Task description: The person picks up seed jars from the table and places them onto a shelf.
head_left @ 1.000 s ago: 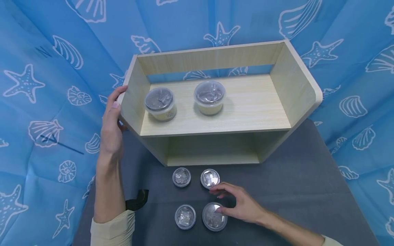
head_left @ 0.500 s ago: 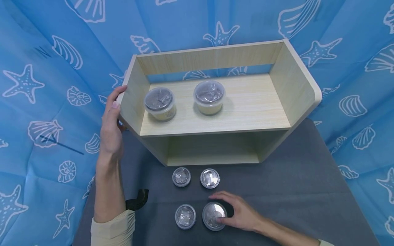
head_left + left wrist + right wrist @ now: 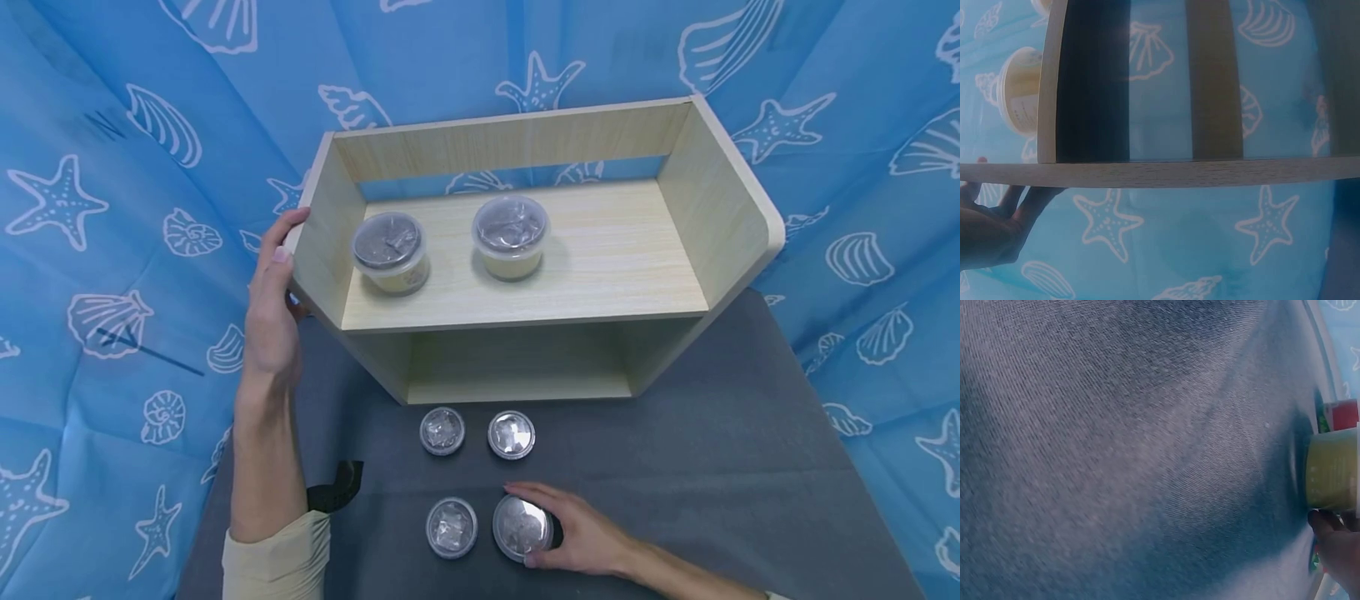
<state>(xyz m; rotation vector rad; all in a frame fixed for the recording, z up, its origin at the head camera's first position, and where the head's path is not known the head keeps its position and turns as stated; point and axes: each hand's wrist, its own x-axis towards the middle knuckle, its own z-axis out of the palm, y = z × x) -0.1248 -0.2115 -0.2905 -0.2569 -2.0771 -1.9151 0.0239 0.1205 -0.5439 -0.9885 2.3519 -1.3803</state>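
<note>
My left hand (image 3: 272, 312) grips the left side panel of a pale wooden shelf (image 3: 615, 250), thumb at the front edge. In the left wrist view its fingers (image 3: 1035, 203) lie against the panel. On the grey tabletop, my right hand (image 3: 581, 529) spans a round plastic tub with a clear lid (image 3: 519, 527), thumb at its near side and a finger at its far side. The right wrist view shows that tub's yellowish wall (image 3: 1332, 469) with a fingertip against it; the rest of the hand is cut off by the frame.
Two larger lidded tubs stand on the upper shelf, one at left (image 3: 390, 254) and one near the middle (image 3: 510, 237). Three smaller-looking lidded tubs, at left (image 3: 452, 529), back left (image 3: 442, 432) and back right (image 3: 512, 435), stand on the table. A blue shell-print curtain (image 3: 135, 250) surrounds everything.
My right hand has moved down toward the near right tub, from beside the back right one, and its thumb and finger have come round the tub. The left hand stays on the shelf.
</note>
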